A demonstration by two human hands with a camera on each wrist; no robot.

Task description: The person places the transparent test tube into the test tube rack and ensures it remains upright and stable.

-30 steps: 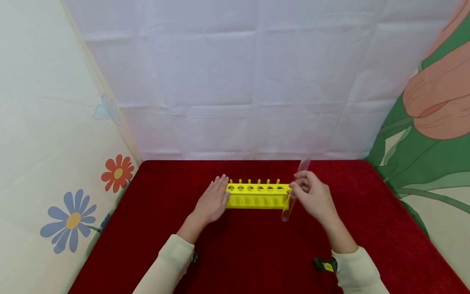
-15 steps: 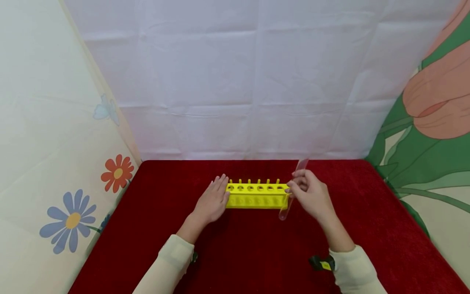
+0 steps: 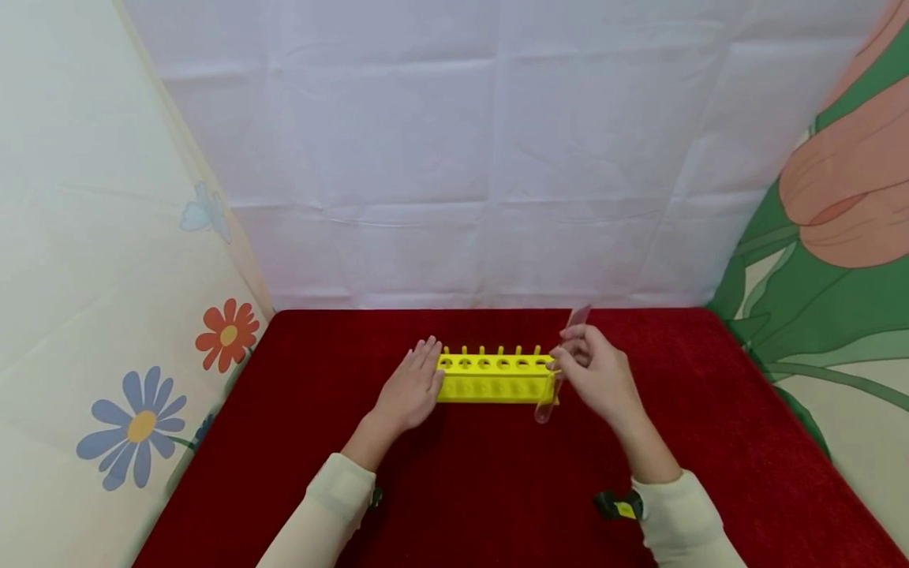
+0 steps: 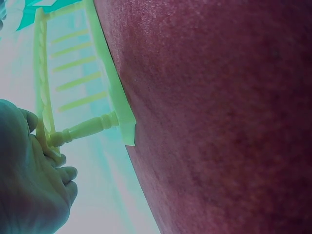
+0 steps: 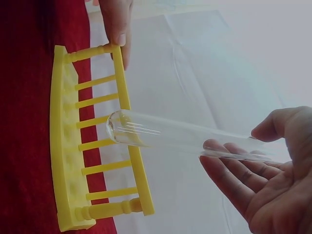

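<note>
A yellow test tube rack [image 3: 497, 377] with a row of holes and pegs along its back stands on the red cloth. My left hand [image 3: 412, 386] holds its left end, the thumb at the front and the fingers reaching toward the back. In the left wrist view, the fingers [image 4: 68, 175] appear past the end of the rack's top bar. My right hand [image 3: 600, 371] holds a clear test tube [image 3: 578, 317] between thumb and fingers. The tube, seen empty in the right wrist view, tilts with its rounded bottom [image 5: 117, 126] in front of the rack's right end.
A red cloth [image 3: 483, 489] covers the table. White fabric [image 3: 426, 158] hangs behind it, with flower-printed panels on both sides. A black strap device [image 3: 618, 505] sits at my right wrist.
My right hand has moved slightly left with the test tube, whose lower end has shifted left across the rack's right end. The left hand and rack have stayed put.
</note>
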